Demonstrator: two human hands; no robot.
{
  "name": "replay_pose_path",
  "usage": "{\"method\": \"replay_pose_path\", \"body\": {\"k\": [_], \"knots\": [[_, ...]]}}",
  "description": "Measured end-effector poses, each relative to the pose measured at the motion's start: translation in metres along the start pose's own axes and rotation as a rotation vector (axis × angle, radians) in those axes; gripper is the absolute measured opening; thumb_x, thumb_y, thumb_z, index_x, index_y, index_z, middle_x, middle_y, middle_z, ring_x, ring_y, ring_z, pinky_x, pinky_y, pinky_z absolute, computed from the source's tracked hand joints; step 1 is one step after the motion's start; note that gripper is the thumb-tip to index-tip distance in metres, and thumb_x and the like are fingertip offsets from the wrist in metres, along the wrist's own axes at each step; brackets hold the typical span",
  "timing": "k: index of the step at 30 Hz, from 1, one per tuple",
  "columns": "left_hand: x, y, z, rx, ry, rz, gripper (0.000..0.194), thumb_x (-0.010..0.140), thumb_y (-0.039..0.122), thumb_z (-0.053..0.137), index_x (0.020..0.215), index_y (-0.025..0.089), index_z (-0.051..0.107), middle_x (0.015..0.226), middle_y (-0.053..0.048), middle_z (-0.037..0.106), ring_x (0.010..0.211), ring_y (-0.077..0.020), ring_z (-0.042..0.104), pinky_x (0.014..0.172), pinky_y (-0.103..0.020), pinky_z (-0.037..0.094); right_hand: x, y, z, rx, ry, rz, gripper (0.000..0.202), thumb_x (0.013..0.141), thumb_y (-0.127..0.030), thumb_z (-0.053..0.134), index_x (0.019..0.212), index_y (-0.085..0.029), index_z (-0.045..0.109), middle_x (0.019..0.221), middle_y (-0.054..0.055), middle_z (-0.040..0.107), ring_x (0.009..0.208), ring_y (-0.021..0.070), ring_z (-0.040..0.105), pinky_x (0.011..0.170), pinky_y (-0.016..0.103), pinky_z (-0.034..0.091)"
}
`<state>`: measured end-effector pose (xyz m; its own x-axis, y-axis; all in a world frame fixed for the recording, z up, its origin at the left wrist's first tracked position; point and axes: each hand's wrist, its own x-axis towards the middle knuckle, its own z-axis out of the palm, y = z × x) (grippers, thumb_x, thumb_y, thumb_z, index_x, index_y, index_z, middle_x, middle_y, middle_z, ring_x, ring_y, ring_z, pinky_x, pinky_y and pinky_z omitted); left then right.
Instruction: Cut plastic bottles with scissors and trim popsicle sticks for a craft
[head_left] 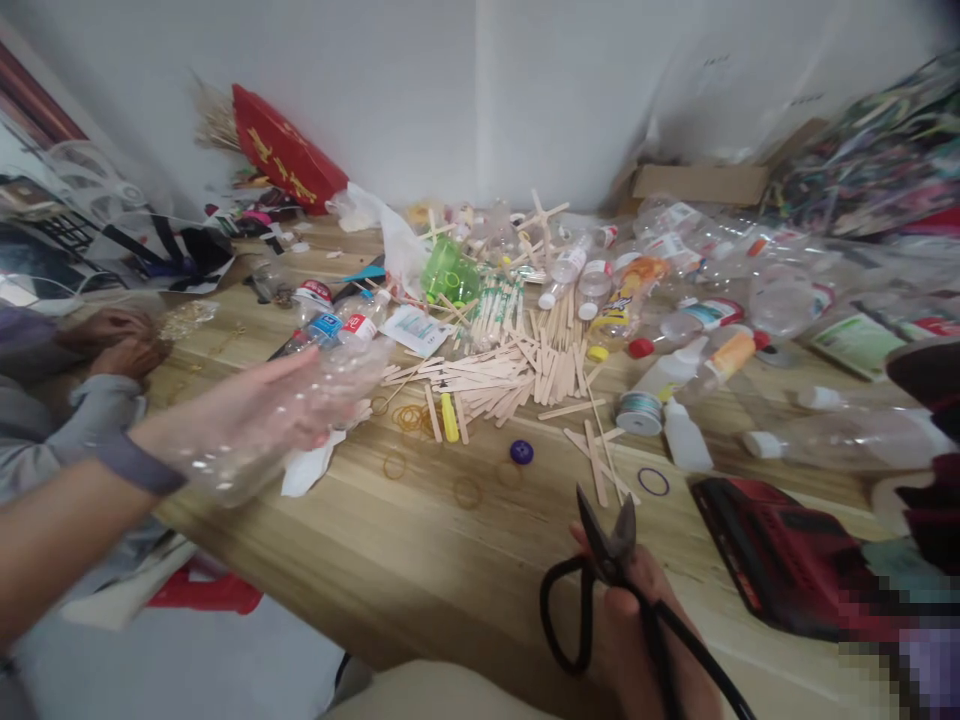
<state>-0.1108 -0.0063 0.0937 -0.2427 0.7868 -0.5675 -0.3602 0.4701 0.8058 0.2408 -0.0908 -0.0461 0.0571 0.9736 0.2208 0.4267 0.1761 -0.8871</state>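
Observation:
At the left, my left hand (pixel 251 392) is closed around a clear plastic bottle (pixel 234 470), tilted above the table. The bottle is blurred and see-through, and part of it is hidden by the fingers. Low in the picture, my right hand (pixel 628 625) grips black-handled scissors (pixel 609 540) near the pivot. Their blades point up and away from me and are spread apart, with nothing between them. A purple bottle cap (pixel 522 452), a purple ring (pixel 653 482) and several rubber bands (pixel 412 418) lie beyond the scissors.
Wooden craft sticks (pixel 495 380) are heaped mid-table, beside a yellow-handled tool (pixel 449 417). Several empty bottles (pixel 847 437) crowd the right, near a spool (pixel 639 412) and a red-and-black device (pixel 780 550). Another person's hands (pixel 124 340) rest at the left edge.

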Motion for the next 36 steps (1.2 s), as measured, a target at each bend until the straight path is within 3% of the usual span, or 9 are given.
{"method": "replay_pose_path", "body": {"k": [2, 4, 8, 12, 16, 21, 25, 31, 36], "knots": [[0.001, -0.017, 0.025, -0.03, -0.207, -0.025, 0.06, 0.101, 0.051, 0.03, 0.112, 0.005, 0.067, 0.09, -0.016, 0.075, 0.068, -0.0213, 0.071, 0.058, -0.029, 0.056, 0.0, -0.005, 0.0, -0.02, 0.028, -0.02, 0.035, 0.093, -0.053, 0.049, 0.109, -0.034, 0.074, 0.107, 0.003, 0.075, 0.101, 0.0282, 0.07, 0.082, 0.037, 0.06], [0.006, -0.035, 0.053, -0.2, -0.297, 0.012, 0.063, 0.102, 0.053, 0.024, 0.1, 0.008, 0.068, 0.087, -0.015, 0.075, 0.07, -0.0194, 0.071, 0.066, -0.029, 0.058, 0.001, -0.014, 0.0, -0.046, 0.039, -0.048, 0.027, 0.094, -0.045, 0.051, 0.108, -0.034, 0.072, 0.107, 0.001, 0.075, 0.104, 0.0266, 0.07, 0.082, 0.033, 0.059], [0.012, -0.066, 0.102, -0.467, -0.31, -0.022, 0.054, 0.098, 0.056, 0.037, 0.088, 0.013, 0.067, 0.075, -0.009, 0.073, 0.065, -0.0184, 0.07, 0.063, -0.029, 0.059, 0.009, -0.033, 0.002, -0.057, 0.036, -0.157, 0.028, 0.097, -0.036, 0.051, 0.116, -0.025, 0.068, 0.092, 0.004, 0.075, 0.089, 0.0222, 0.072, 0.075, 0.028, 0.059], [0.01, -0.081, 0.128, -0.564, -0.344, -0.042, 0.052, 0.096, 0.056, 0.042, 0.081, 0.013, 0.067, 0.072, -0.009, 0.072, 0.064, -0.0195, 0.07, 0.066, -0.033, 0.06, 0.017, -0.04, 0.006, -0.225, 0.019, -0.32, 0.035, 0.1, -0.029, 0.044, 0.129, -0.02, 0.062, 0.088, 0.005, 0.071, 0.076, 0.0163, 0.07, 0.07, 0.023, 0.057], [0.007, -0.086, 0.135, -0.566, -0.348, -0.056, 0.053, 0.096, 0.057, 0.04, 0.08, 0.014, 0.066, 0.072, -0.009, 0.072, 0.064, -0.0194, 0.07, 0.062, -0.031, 0.059, 0.018, -0.042, 0.007, -0.429, -0.022, -0.496, 0.035, 0.102, -0.027, 0.041, 0.127, -0.013, 0.062, 0.085, 0.007, 0.073, 0.074, 0.0165, 0.071, 0.066, 0.022, 0.056], [0.007, -0.09, 0.136, -0.587, -0.375, -0.085, 0.053, 0.096, 0.058, 0.039, 0.085, 0.013, 0.065, 0.072, -0.008, 0.07, 0.061, -0.0176, 0.068, 0.06, -0.029, 0.058, 0.02, -0.05, 0.008, -0.58, 0.072, -0.65, 0.034, 0.104, -0.026, 0.039, 0.109, -0.011, 0.07, 0.08, 0.006, 0.076, 0.063, 0.0136, 0.071, 0.06, 0.021, 0.052], [0.007, -0.093, 0.139, -0.597, -0.339, -0.094, 0.051, 0.096, 0.058, 0.041, 0.087, 0.013, 0.063, 0.074, -0.008, 0.07, 0.064, -0.0181, 0.069, 0.062, -0.031, 0.059, 0.022, -0.051, 0.011, -0.642, 0.101, -0.645, 0.044, 0.107, -0.032, 0.032, 0.098, -0.014, 0.072, 0.075, 0.003, 0.076, 0.056, 0.0127, 0.069, 0.052, 0.023, 0.047], [0.001, -0.094, 0.142, -0.617, -0.279, -0.098, 0.038, 0.096, 0.051, 0.048, 0.088, 0.017, 0.061, 0.079, -0.006, 0.071, 0.07, -0.0178, 0.071, 0.068, -0.031, 0.06, 0.022, -0.051, 0.012, -0.702, 0.068, -0.577, 0.049, 0.108, -0.034, 0.028, 0.096, -0.017, 0.071, 0.073, 0.001, 0.075, 0.054, 0.0123, 0.068, 0.051, 0.025, 0.042], [-0.005, -0.097, 0.142, -0.601, -0.301, -0.063, 0.032, 0.097, 0.046, 0.05, 0.086, 0.017, 0.061, 0.082, -0.006, 0.071, 0.072, -0.0171, 0.071, 0.069, -0.029, 0.06, 0.023, -0.056, 0.013, -0.701, 0.097, -0.557, 0.052, 0.108, -0.035, 0.026, 0.086, -0.019, 0.07, 0.06, -0.003, 0.069, 0.047, 0.012, 0.063, 0.047, 0.027, 0.036]]}}
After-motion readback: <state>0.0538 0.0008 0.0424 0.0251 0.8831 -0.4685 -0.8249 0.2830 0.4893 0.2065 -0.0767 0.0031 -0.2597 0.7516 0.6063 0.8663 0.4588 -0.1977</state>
